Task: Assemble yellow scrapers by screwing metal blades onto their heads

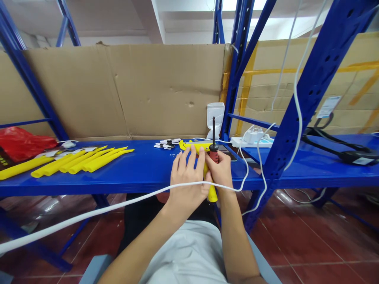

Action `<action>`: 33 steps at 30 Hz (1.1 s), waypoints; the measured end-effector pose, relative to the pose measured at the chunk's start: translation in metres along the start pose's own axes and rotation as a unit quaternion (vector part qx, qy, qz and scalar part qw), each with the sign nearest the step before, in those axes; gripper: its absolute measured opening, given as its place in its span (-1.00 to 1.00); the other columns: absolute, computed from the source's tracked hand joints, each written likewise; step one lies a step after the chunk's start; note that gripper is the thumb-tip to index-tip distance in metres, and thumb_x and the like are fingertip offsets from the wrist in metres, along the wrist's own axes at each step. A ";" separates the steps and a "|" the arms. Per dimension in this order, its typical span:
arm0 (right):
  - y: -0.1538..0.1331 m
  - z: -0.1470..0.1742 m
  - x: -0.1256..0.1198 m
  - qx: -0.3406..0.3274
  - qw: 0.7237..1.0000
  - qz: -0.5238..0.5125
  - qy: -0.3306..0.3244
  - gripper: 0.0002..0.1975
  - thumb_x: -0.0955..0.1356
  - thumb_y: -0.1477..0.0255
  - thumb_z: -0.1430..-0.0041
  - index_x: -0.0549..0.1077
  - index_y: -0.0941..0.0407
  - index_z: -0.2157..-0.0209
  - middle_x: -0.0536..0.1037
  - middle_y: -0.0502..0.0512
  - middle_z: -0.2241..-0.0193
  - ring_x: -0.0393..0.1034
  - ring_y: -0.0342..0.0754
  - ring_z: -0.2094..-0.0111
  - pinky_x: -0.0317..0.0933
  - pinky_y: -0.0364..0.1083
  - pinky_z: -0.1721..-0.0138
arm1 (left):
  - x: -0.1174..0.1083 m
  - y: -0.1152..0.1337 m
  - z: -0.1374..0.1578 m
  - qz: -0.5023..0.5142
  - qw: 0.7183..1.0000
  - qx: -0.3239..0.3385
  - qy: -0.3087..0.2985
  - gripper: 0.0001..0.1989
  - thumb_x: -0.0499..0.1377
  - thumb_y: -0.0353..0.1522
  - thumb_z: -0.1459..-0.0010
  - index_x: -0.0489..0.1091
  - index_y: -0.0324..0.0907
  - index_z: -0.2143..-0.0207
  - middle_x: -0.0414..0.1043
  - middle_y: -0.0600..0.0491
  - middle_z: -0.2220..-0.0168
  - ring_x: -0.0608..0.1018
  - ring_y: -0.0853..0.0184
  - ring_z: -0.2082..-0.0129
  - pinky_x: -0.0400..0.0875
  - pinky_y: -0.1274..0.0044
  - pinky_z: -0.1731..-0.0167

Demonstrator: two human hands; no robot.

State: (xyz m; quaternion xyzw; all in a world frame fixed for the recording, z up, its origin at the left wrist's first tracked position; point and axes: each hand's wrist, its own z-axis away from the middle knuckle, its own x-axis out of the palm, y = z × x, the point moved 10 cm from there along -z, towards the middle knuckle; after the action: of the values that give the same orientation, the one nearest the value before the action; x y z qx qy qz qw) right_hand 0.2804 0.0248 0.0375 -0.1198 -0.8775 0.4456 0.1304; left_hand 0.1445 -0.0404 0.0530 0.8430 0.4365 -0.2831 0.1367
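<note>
My left hand [187, 179] lies over a yellow plastic tool [212, 194], fingers pressed along its upper part and thumb beside its handle. The tool's curved, dark-marked end shows past my fingertips; its round handle end hangs over the table's front edge. My right hand [222, 169] is closed around the red handle of a screwdriver [213, 134], its dark shaft pointing up, right beside the yellow tool. My palm and fingers hide part of both. Just beyond my left fingertips lie small black-and-white packets [167, 144].
Several yellow tubes [97, 159] lie on the blue table [145, 169] at left, near a red plastic bag [25, 144]. A white power strip [237, 142] sits right of a blue post. A white cable [127, 205] crosses in front of my hands. Cardboard stands behind.
</note>
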 end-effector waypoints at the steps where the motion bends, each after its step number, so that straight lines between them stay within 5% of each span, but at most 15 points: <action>1: 0.000 0.000 0.001 -0.005 1.000 0.007 -0.007 -0.44 0.60 -0.06 -0.05 0.44 0.11 0.52 0.30 -0.08 0.56 0.06 -0.14 0.46 0.14 -0.10 0.42 | 0.001 0.001 -0.001 -0.010 1.000 -0.004 -0.009 -0.32 0.19 -0.28 -0.47 0.33 -0.31 -0.56 0.38 -0.33 -0.51 0.38 -0.17 -0.54 0.23 0.04 -0.54; 7: 0.001 0.002 0.010 -0.019 0.998 0.018 -0.048 -0.56 0.54 0.10 -0.14 0.40 0.10 0.53 0.26 -0.08 0.56 0.02 -0.15 0.47 0.05 -0.09 0.44 | 0.013 -0.013 -0.003 0.030 0.997 -0.061 -0.032 -0.29 0.23 -0.31 -0.42 0.31 -0.19 -0.58 0.28 -0.33 -0.57 0.41 -0.20 -0.52 0.40 0.04 -0.42; 12: -0.016 0.002 0.036 -0.042 0.989 0.042 -0.133 -0.52 0.55 0.04 -0.20 0.44 0.11 0.50 0.29 -0.07 0.56 0.08 -0.13 0.47 0.07 -0.08 0.40 | 0.008 -0.049 0.005 0.238 0.966 -0.096 -0.001 -0.26 0.17 -0.47 -0.36 0.27 -0.09 -0.57 0.19 -0.26 -0.61 0.51 -0.11 -0.44 0.52 0.08 -0.36; 14: -0.034 0.002 0.059 -0.076 0.973 0.078 -0.205 -0.53 0.53 0.03 -0.26 0.51 0.12 0.46 0.37 -0.04 0.52 0.14 -0.11 0.44 0.10 -0.07 0.38 | 0.001 -0.070 0.009 0.363 0.923 -0.123 0.031 -0.30 0.19 -0.47 -0.38 0.29 -0.05 -0.54 0.34 -0.23 -0.52 0.62 -0.04 -0.32 0.66 0.18 -0.21; 16: -0.054 0.001 0.083 -0.111 0.948 0.120 -0.271 -0.54 0.50 0.04 -0.34 0.53 0.13 0.43 0.45 -0.02 0.49 0.22 -0.10 0.42 0.11 -0.07 0.35 | 0.000 -0.092 0.011 0.480 0.859 -0.172 0.051 -0.37 0.24 -0.42 -0.41 0.32 -0.01 -0.49 0.49 -0.19 -0.37 0.77 0.13 0.04 0.76 0.37 0.15; 18: -0.074 -0.006 0.100 -0.141 0.931 0.151 -0.301 -0.51 0.48 -0.01 -0.40 0.55 0.12 0.40 0.45 -0.03 0.50 0.24 -0.10 0.44 0.10 -0.06 0.36 | -0.001 -0.107 0.012 0.576 0.787 -0.210 0.073 -0.41 0.33 -0.36 -0.41 0.33 0.01 -0.43 0.54 -0.13 -0.27 0.67 0.39 0.40 0.65 0.53 0.48; 21: -0.096 -0.023 0.107 -0.158 0.920 0.187 -0.306 -0.44 0.48 -0.11 -0.38 0.50 0.10 0.41 0.46 -0.02 0.52 0.25 -0.10 0.47 0.09 -0.05 0.39 | -0.003 -0.118 0.015 0.683 0.683 -0.232 0.114 -0.43 0.42 -0.33 -0.35 0.33 0.06 -0.32 0.55 0.00 -0.17 0.43 0.60 0.60 0.42 0.66 0.68; 24: -0.110 -0.043 0.076 -0.180 0.931 0.221 -0.227 -0.45 0.50 -0.13 -0.35 0.40 0.04 0.35 0.41 -0.04 0.50 0.25 -0.09 0.45 0.09 -0.06 0.41 | 0.000 -0.122 0.025 0.760 0.587 -0.247 0.131 -0.46 0.44 -0.37 -0.32 0.36 0.10 -0.26 0.54 0.10 -0.07 0.29 0.65 0.62 0.26 0.74 0.72; 27: -0.087 -0.052 0.039 -0.096 0.945 0.195 -0.243 -0.55 0.44 -0.10 -0.44 0.37 -0.02 0.11 0.52 -0.04 0.42 0.34 -0.06 0.47 0.22 -0.06 0.43 | 0.009 -0.119 0.036 0.812 0.513 -0.254 0.110 -0.44 0.42 -0.39 -0.32 0.40 0.16 -0.28 0.57 0.08 -0.13 0.19 0.68 0.63 0.18 0.77 0.72; 30: -0.066 -0.061 0.002 -0.067 0.955 0.185 -0.220 -0.57 0.51 -0.02 -0.35 0.37 -0.03 0.11 0.58 -0.01 0.38 0.44 -0.03 0.47 0.31 -0.04 0.45 | 0.020 -0.118 0.043 0.842 0.467 -0.256 0.090 -0.37 0.40 -0.41 -0.32 0.41 0.24 -0.35 0.56 0.05 -0.24 0.11 0.70 0.64 0.16 0.79 0.71; 33: -0.067 -0.071 -0.020 -0.139 0.961 0.184 -0.156 -0.60 0.59 0.03 -0.26 0.55 0.01 0.13 0.71 0.13 0.22 0.59 0.08 0.30 0.47 0.04 0.31 | 0.025 -0.120 0.048 0.851 0.453 -0.251 0.087 -0.35 0.37 -0.41 -0.34 0.42 0.29 -0.38 0.54 0.03 -0.31 0.04 0.71 0.66 0.15 0.79 0.70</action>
State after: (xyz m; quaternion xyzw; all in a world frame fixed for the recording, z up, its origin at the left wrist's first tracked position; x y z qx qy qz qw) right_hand 0.3170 0.0331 0.1302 -0.2249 -0.9032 0.3486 -0.1099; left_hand 0.0409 0.0228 0.0020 0.7435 -0.4368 0.1710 0.4766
